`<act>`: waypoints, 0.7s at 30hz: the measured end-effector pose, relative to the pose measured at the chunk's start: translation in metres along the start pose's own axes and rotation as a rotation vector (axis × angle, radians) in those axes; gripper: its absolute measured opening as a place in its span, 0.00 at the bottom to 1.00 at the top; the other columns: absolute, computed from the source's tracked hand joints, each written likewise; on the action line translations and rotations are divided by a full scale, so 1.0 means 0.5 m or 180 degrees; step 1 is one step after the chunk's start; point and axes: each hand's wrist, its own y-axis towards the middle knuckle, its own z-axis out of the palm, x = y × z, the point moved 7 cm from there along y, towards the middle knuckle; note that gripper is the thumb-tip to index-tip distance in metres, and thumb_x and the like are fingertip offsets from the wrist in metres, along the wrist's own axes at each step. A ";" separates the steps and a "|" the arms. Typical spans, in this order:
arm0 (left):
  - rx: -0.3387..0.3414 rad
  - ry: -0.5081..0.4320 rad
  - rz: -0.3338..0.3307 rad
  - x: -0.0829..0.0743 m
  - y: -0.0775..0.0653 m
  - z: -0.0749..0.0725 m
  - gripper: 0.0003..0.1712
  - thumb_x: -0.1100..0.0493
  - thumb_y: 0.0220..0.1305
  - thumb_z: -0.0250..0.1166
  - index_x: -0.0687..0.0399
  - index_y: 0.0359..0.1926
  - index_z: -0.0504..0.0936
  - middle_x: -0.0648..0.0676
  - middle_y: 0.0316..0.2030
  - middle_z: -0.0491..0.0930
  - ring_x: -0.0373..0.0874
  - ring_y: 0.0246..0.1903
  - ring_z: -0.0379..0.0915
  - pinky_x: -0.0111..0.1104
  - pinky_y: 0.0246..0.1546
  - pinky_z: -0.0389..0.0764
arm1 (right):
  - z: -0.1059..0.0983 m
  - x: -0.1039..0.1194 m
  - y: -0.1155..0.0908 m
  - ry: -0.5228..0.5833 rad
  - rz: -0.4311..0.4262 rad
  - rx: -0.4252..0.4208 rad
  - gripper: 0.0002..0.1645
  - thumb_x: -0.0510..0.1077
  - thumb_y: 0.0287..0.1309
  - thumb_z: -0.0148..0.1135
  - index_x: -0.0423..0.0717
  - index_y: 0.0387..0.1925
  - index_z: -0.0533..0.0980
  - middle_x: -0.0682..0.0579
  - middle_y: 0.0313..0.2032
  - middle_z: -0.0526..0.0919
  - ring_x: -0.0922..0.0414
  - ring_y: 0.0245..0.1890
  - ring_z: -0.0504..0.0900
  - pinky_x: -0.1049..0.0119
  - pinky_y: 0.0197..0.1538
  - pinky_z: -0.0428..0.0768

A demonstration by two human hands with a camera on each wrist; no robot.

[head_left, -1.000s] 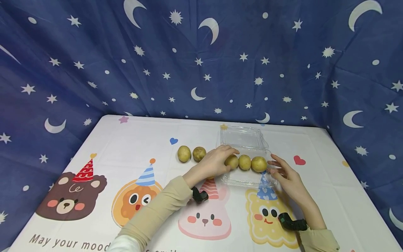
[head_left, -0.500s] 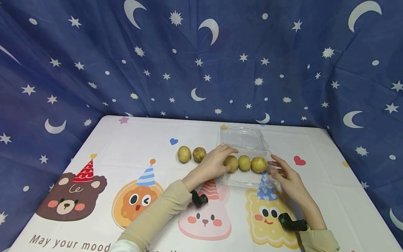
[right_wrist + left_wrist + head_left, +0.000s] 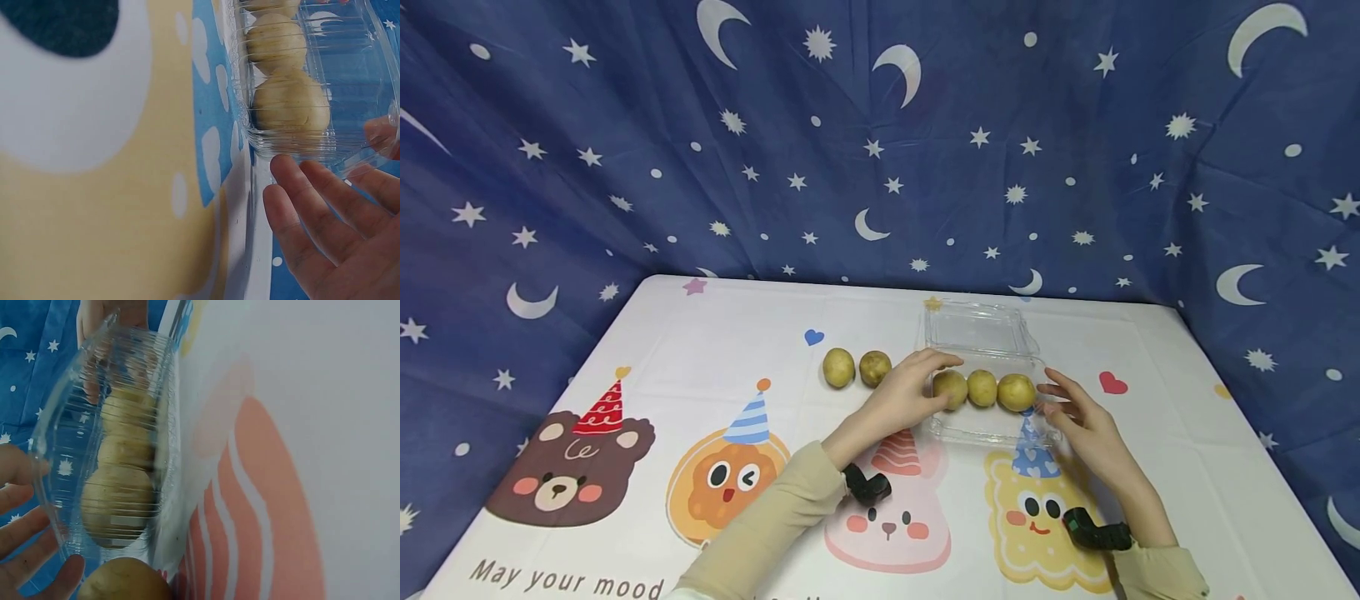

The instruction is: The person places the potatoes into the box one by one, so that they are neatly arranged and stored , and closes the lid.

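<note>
Three small yellow-brown potatoes (image 3: 982,388) sit in a row inside the base of a clear plastic clamshell box (image 3: 977,433), whose lid (image 3: 976,327) is folded back. My left hand (image 3: 906,392) is at the box's left end beside the leftmost potato (image 3: 951,390); its fingers look spread and hold nothing in the left wrist view. At the right end, my right hand (image 3: 1084,421) has its relaxed fingertips close against the clear wall, near the rightmost potato (image 3: 290,103). Two more potatoes (image 3: 838,367) lie on the table left of the box, one partly behind my left hand.
A white cloth (image 3: 737,325) printed with cartoon figures covers the table. Behind it hangs a dark blue curtain (image 3: 820,150) with moons and stars. A black wrist mount (image 3: 1097,531) shows at each forearm.
My left hand has drawn back slightly toward the lower left, baring more of the leftmost potato, which has shifted a little to the left. My right hand has stayed in place.
</note>
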 end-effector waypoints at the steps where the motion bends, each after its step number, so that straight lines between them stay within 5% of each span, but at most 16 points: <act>1: -0.0006 -0.0042 0.0000 0.000 -0.002 -0.001 0.26 0.60 0.59 0.65 0.48 0.60 0.74 0.48 0.57 0.77 0.42 0.59 0.71 0.35 0.60 0.73 | 0.000 0.000 0.000 0.0002 -0.0012 -0.0006 0.33 0.41 0.68 0.51 0.45 0.72 0.57 0.37 0.60 0.75 0.82 0.42 0.71 0.85 0.46 0.71; 16: -0.0175 -0.0471 -0.0099 0.003 -0.043 -0.042 0.25 0.59 0.61 0.65 0.50 0.60 0.75 0.51 0.55 0.78 0.49 0.51 0.74 0.40 0.52 0.78 | -0.001 0.002 0.002 -0.0025 0.0023 0.0001 0.32 0.43 0.69 0.51 0.46 0.72 0.57 0.37 0.60 0.74 0.83 0.42 0.70 0.84 0.46 0.71; 21: -0.0253 -0.0509 -0.0154 0.012 -0.056 -0.061 0.25 0.60 0.61 0.64 0.51 0.60 0.75 0.55 0.53 0.79 0.53 0.51 0.74 0.42 0.52 0.78 | -0.001 0.001 0.000 -0.0017 0.0023 0.0009 0.33 0.43 0.69 0.51 0.46 0.72 0.57 0.38 0.60 0.75 0.75 0.44 0.75 0.83 0.46 0.71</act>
